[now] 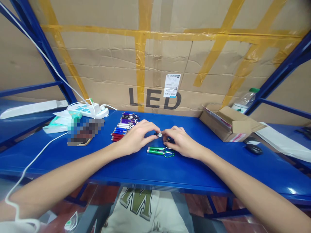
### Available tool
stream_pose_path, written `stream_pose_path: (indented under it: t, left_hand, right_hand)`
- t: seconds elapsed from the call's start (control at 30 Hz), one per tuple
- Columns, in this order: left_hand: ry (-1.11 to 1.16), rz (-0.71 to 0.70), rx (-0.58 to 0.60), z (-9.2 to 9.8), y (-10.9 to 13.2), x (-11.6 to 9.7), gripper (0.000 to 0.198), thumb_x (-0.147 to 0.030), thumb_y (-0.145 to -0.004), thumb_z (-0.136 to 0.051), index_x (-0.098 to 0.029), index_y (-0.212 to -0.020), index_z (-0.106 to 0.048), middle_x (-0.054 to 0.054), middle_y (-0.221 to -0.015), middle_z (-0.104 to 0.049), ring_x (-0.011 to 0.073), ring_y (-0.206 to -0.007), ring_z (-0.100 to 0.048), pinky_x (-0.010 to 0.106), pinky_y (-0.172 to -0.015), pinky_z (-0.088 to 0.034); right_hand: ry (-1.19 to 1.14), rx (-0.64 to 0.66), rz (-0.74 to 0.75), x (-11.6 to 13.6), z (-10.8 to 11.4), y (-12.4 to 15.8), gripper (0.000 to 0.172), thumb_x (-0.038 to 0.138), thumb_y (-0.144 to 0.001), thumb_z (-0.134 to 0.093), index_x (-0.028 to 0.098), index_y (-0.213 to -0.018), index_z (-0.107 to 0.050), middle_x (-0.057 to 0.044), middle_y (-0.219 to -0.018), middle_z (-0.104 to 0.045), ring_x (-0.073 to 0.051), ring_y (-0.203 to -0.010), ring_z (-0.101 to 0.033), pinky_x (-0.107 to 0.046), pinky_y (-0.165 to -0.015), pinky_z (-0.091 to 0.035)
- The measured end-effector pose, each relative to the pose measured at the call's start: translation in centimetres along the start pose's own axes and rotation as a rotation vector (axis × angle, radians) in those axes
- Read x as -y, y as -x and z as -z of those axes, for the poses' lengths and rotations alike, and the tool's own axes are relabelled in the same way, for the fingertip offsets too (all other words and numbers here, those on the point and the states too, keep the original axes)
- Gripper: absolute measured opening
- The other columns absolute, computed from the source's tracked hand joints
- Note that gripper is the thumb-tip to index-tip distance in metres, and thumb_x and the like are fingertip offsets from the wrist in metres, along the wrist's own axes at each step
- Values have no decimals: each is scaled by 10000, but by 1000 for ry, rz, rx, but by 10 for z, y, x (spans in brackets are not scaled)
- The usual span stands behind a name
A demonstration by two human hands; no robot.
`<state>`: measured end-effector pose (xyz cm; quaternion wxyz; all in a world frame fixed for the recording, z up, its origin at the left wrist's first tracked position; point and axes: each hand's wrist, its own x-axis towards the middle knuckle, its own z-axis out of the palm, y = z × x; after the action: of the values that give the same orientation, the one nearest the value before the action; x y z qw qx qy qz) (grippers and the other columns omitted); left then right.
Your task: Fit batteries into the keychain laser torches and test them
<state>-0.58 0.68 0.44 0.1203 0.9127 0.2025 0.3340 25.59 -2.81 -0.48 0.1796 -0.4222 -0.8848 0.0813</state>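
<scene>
My left hand (137, 136) and my right hand (178, 139) meet over the blue table (145, 168), fingers pinched together on a small dark keychain flashlight (159, 134) with a silver tip. Just in front of the hands lie two green keychain flashlights (157, 150) with green clips. Behind the left hand, a row of several more flashlights (123, 126), purple, blue, white and red, lies side by side.
A white power strip (88, 110) with a cable sits at the back left beside plastic bags (57, 124). An open cardboard box (228, 124) stands at the right, a plastic bottle (246, 98) behind it, a dark mouse (254, 149) beyond. A large "LED" carton (155, 64) forms the back wall.
</scene>
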Motion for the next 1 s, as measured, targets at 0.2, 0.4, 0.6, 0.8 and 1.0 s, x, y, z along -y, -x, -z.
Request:
stream_pose_path:
  t: [0.2,0.4,0.6,0.8,1.0]
  left_hand:
    - [-13,-58,-60,2,0,-6,96,-251,-1076,-651,-214,-1152,-697,51,-1169,-747,228,-1112,-637,405,-1026,-503]
    - [-54,-45,-81,2,0,-6,69,-259,-1062,-668,-211,-1110,-673,50,-1117,-742,227,-1053,-640,383,-960,-507]
    - [-91,-19,-78,1,1,-4,127,-279,-1054,-684,-212,-1160,-701,46,-1074,-727,225,-1000,-626,382,-928,-502]
    - [-132,25,-52,-2,1,1,154,-313,-1060,-677,-216,-1167,-728,62,-1105,-720,242,-1015,-616,411,-936,-509]
    - [-101,-7,-64,-2,1,0,120,-287,-1064,-668,-211,-1151,-701,58,-1112,-690,227,-1031,-642,428,-992,-511]
  right_hand:
    - [8,1,-12,-1,0,0,197,214,-1030,-638,229,-1227,-634,-88,-1117,-771,-305,-1089,-600,-452,-945,-393]
    - [15,-4,-37,1,1,0,240,214,-1023,-641,234,-1261,-627,-77,-1102,-778,-309,-1098,-603,-472,-961,-413]
    - [-46,-177,-50,2,4,-1,322,192,-996,-620,254,-1311,-603,-54,-1080,-782,-284,-1044,-654,-470,-975,-473]
    - [-243,-405,-22,4,5,-2,339,219,-991,-638,265,-1325,-605,-42,-1087,-751,-233,-995,-706,-423,-955,-556]
    - [-325,-472,58,13,5,1,307,273,-1017,-663,258,-1320,-621,-42,-1067,-743,-185,-842,-716,-373,-841,-611]
